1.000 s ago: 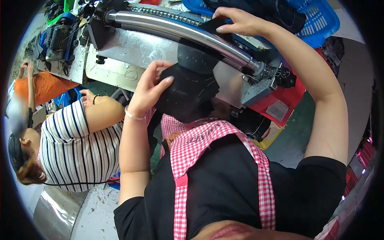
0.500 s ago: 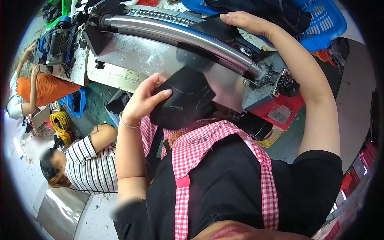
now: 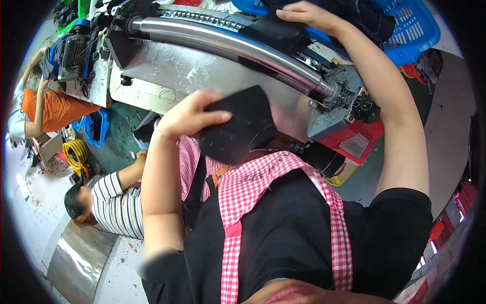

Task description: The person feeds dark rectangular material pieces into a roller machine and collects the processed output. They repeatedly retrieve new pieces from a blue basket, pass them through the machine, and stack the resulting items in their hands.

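My left hand (image 3: 195,116) is closed on a black sheet piece (image 3: 240,126), thumb on top, in front of the machine's metal plate. The piece is flat with angled edges and faint pale marks; whether it is one layer or several I cannot tell. Beyond the shiny steel roller (image 3: 228,43), my right hand (image 3: 311,17) pinches the upper edge of another black sheet piece (image 3: 276,33). That second piece lies on the roller's far side, its lower edge hidden behind the roller. The smooth metal plate (image 3: 167,68) slopes on the near side.
A blue basket (image 3: 412,33) with dark material stands at the far right. Black scraps (image 3: 336,93) gather at the roller's right end beside a red box (image 3: 349,142). On the left are a co-worker in stripes (image 3: 119,205), another in orange (image 3: 61,114), and a motor (image 3: 73,58).
My left hand and its piece have shifted a little right. The dark patch on the plate below the roller is gone. My right hand has moved slightly up and away.
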`<state>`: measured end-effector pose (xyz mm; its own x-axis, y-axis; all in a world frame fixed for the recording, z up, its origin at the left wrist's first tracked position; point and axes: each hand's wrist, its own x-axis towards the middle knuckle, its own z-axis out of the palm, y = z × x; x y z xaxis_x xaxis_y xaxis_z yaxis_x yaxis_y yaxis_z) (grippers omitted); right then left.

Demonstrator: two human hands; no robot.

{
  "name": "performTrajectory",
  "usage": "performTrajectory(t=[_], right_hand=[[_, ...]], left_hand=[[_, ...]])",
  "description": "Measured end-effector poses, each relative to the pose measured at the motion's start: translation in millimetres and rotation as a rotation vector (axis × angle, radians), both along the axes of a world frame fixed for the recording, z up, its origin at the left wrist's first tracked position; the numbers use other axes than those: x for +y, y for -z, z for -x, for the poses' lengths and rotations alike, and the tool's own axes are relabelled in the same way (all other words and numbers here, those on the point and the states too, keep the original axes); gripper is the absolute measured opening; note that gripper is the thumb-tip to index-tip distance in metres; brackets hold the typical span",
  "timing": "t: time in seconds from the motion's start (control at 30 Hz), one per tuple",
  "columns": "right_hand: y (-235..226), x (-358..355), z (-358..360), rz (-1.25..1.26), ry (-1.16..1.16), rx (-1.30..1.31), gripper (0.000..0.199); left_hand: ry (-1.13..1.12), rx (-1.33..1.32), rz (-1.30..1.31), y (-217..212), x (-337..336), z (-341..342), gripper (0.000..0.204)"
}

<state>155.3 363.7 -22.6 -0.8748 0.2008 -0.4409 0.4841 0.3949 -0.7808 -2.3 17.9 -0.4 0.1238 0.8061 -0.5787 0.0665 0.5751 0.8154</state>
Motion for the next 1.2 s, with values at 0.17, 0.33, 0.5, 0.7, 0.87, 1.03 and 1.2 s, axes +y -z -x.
performTrajectory(t=[0.17,0.33,0.5,0.7,0.87,1.03,1.2], right_hand=[[-21,13,0,-0.436,0.213,0.732,0.044],[55,27,-13,0.004,-0.065,0.255,0.023],[2,25,-8,0.030,0.125,0.268,0.027],[20,93,9,0.081,0.697,0.894,0.055],[123,125,-21,-0.636,0.648,-0.117,0.076],[40,81,-36,-1.070,0.406,0.170,0.064],[-122,-36,-68,-0.481,0.486,0.651,0.049]], left_hand=[[-0.430,0.516,-0.081,2,26,4,0.028],[-0.568,0.847,-0.474,63,-58,-44,0.017],[0.153,1.000,-0.152,134,-94,-92,0.080],[0.159,0.957,-0.130,134,-81,-95,0.086],[0.225,1.024,-0.266,128,-70,-100,0.073],[0.243,0.599,-0.293,134,-85,-107,0.061],[0.011,0.327,-0.504,96,-100,-102,0.045]])
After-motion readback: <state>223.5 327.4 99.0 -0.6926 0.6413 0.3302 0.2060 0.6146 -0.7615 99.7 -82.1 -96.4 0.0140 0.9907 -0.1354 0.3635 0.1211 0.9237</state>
